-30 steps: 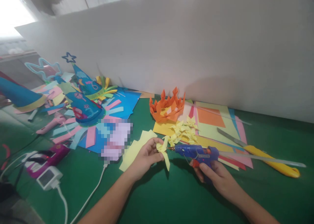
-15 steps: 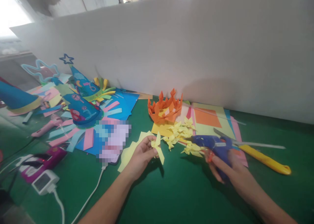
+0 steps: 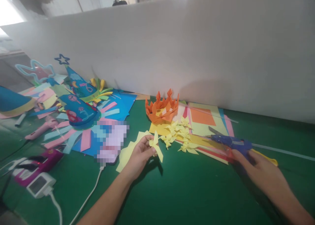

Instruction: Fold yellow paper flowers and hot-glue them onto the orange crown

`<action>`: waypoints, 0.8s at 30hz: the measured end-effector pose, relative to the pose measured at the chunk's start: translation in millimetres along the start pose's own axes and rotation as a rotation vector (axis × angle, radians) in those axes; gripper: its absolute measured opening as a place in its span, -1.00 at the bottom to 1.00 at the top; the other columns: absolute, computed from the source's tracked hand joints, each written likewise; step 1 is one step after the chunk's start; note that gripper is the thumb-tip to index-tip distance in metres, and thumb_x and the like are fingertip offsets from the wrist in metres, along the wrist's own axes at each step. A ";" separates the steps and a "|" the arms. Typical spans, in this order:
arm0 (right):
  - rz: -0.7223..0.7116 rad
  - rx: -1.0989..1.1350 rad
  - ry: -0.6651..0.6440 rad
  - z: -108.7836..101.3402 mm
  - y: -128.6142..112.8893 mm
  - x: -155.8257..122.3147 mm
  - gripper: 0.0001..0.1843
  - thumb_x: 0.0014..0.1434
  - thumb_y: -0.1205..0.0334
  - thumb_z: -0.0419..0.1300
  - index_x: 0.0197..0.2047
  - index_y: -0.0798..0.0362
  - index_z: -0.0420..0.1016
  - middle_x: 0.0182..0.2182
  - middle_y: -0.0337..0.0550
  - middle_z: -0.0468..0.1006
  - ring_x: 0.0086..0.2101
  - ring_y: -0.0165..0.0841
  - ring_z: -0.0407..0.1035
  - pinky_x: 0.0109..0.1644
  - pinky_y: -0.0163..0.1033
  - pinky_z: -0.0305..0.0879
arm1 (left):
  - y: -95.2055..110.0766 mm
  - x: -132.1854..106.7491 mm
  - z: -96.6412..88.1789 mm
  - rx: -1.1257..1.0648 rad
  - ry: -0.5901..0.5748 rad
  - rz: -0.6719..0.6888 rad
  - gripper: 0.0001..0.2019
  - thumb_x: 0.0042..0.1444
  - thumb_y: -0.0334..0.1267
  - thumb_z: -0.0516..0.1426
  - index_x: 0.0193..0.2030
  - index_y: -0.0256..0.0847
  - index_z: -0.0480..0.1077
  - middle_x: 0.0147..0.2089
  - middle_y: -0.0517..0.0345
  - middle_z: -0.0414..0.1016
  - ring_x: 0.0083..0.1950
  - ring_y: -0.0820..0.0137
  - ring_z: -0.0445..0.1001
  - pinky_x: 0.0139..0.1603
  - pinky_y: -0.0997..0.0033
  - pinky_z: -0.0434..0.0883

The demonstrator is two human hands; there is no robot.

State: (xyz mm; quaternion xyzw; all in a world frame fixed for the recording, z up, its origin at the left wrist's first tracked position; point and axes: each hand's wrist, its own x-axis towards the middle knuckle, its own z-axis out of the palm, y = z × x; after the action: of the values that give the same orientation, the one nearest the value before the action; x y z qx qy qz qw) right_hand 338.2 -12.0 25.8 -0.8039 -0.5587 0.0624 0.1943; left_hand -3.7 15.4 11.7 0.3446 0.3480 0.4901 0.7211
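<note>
A pale panel point(image 3: 172, 44) stands upright behind the green table point(image 3: 187, 192). Both forearms reach in from the near edge, spread well apart. The left hand point(image 3: 140, 157) is near the middle, its thumb and fingertips pinched together on a folded yellow flower point(image 3: 156, 148) above the table, two long petals fanning up and down. Far to the right, the right hand point(image 3: 261, 167) is wrapped around the handle of a blue glue gun point(image 3: 222, 140), a finger by its red trigger; the nozzle points left and a clear glue stick runs out behind.

Decorated blue cone hats point(image 3: 82, 111) with paper fringes crowd the left, behind a magenta power strip point(image 3: 45, 166). Coloured sheets point(image 3: 201, 128) lie at right centre, next to an orange paper crown point(image 3: 161, 115). A yellow-handled knife point(image 3: 268, 158) lies behind the gun, which hides part of it; whether they touch cannot be told. Pale yellow paper point(image 3: 126, 152) sits partly behind the left hand. Smallest, loose yellow flowers point(image 3: 180, 129) cluster between the hands, in front of the crown.
</note>
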 end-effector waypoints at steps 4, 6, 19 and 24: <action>0.123 0.011 -0.119 3.4 -1.4 4.4 -0.67 0.03 -0.13 0.07 -0.49 -0.03 0.34 -0.53 -0.02 0.52 -0.54 -0.24 0.40 -0.45 -0.21 0.24 | 0.8 0.1 0.6 0.005 0.012 -0.005 -0.66 -0.11 -0.27 0.29 -0.19 -0.15 0.28 -0.36 0.26 0.35 -0.38 0.54 0.29 -0.33 0.52 0.23; 0.131 -0.006 -0.083 4.5 2.2 11.3 -0.66 0.02 -0.14 0.06 -0.49 -0.04 0.31 -0.54 -0.02 0.50 -0.52 -0.21 0.38 -0.44 -0.20 0.21 | 1.6 -0.3 1.7 0.004 0.017 -0.005 -0.64 -0.12 -0.26 0.30 -0.19 -0.15 0.28 -0.36 0.25 0.36 -0.38 0.54 0.30 -0.33 0.52 0.23; -0.028 0.013 -0.078 21.4 23.6 14.4 -0.51 -0.07 -0.29 -0.07 -0.50 -0.03 0.32 -0.45 -0.09 0.50 -0.42 -0.14 0.39 -0.39 -0.18 0.24 | -2.5 0.9 -0.1 0.021 0.009 0.008 -0.67 -0.10 -0.27 0.29 -0.20 -0.14 0.30 -0.37 0.27 0.34 -0.39 0.55 0.31 -0.33 0.54 0.23; -0.013 -0.017 -0.110 17.3 10.9 2.8 -0.54 -0.04 -0.25 -0.02 -0.46 -0.01 0.36 -0.41 -0.03 0.53 -0.41 -0.10 0.42 -0.39 -0.15 0.26 | -6.1 0.5 -0.5 0.066 -0.025 0.009 -0.66 -0.10 -0.27 0.29 -0.18 -0.15 0.30 -0.31 0.24 0.38 -0.35 0.53 0.32 -0.30 0.53 0.25</action>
State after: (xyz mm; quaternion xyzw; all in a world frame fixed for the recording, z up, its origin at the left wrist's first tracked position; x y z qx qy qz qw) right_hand 343.3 -8.5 6.1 -0.7972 -0.5744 0.1003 0.1567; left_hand -1.1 14.2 6.2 0.3760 0.3534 0.4774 0.7112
